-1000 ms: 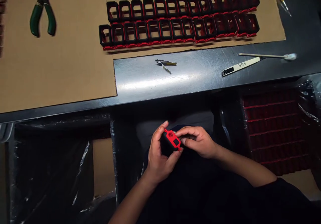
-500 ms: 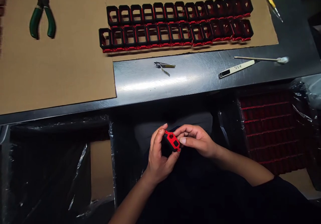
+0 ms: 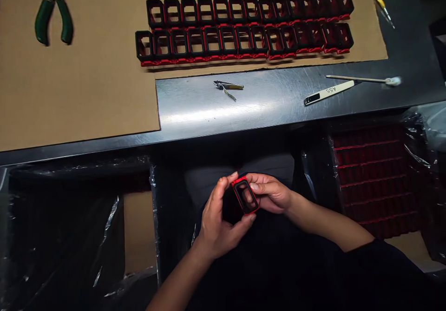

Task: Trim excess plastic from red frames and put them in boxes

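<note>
Below the table edge, over my lap, both hands hold one small red and black frame part (image 3: 245,196). My left hand (image 3: 218,220) wraps round its left side, thumb under and fingers over the top. My right hand (image 3: 270,192) pinches its right edge with fingers closed. The part's rectangular opening faces up toward me. On the cardboard sheet (image 3: 87,78) at the back stand two rows of several like frame parts (image 3: 244,27).
Green-handled pliers (image 3: 52,13) lie at the far left of the cardboard. Tweezers (image 3: 227,87), a white stick marked A55 (image 3: 329,91) and a cotton swab (image 3: 365,79) lie on the steel table (image 3: 195,111). A plastic-lined bin of red parts (image 3: 376,181) sits at right; another lined bin (image 3: 69,227) at left.
The part has been turned in my hands: its red face with holes showed before, now its open black-rimmed window faces up. My hands stayed over my lap.
</note>
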Demonstrator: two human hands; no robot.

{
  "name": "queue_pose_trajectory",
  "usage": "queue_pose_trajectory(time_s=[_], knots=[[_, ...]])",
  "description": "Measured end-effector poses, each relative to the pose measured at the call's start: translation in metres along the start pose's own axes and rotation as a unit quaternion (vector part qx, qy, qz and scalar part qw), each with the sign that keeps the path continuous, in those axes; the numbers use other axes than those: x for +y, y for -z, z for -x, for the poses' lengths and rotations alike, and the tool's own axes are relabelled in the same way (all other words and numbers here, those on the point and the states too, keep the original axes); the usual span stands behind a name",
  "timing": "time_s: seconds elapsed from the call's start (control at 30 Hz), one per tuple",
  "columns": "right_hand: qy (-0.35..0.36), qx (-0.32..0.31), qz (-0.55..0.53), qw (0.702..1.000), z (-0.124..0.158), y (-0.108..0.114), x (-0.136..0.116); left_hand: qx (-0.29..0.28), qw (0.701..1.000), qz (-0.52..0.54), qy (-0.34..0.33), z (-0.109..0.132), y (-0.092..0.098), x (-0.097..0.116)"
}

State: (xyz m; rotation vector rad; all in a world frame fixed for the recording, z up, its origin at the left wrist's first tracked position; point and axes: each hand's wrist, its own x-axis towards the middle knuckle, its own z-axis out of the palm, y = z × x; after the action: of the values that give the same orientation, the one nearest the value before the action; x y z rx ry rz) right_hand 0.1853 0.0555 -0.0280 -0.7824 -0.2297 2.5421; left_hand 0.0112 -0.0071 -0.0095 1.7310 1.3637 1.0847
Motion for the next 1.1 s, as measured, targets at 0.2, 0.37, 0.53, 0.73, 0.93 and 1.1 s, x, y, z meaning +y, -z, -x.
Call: queue_pose_trajectory(time_s=[0.2, 0.37, 0.53, 0.73, 0.93, 1.1], knots=[[-0.022, -0.042, -0.012, 0.999, -0.002, 0.007, 0.003, -0.007, 0.999, -0.045, -0.007, 0.0, 0.006, 0.003], [0.009, -0.046, 0.054, 0.997, 0.0, 0.003, -0.001, -0.032, 0.996, -0.064, -0.058, -0.007, 0.015, -0.001], [0.034, -0.024, 0.115, 0.993, 0.003, -0.006, -0.004, -0.057, 0.996, -0.026, -0.061, -0.006, 0.014, -0.009], [0.034, 0.021, 0.162, 0.986, 0.009, -0.016, -0.01, -0.083, 0.996, 0.031, -0.008, -0.004, 0.01, -0.015], [0.091, 0.055, 0.262, 0.959, 0.013, -0.016, -0.011, -0.102, 0.989, 0.1, 0.048, -0.002, 0.013, -0.02], [0.283, 0.03, 0.448, 0.847, 0.011, -0.011, -0.011, -0.088, 0.971, 0.163, 0.153, -0.001, 0.016, -0.017]])
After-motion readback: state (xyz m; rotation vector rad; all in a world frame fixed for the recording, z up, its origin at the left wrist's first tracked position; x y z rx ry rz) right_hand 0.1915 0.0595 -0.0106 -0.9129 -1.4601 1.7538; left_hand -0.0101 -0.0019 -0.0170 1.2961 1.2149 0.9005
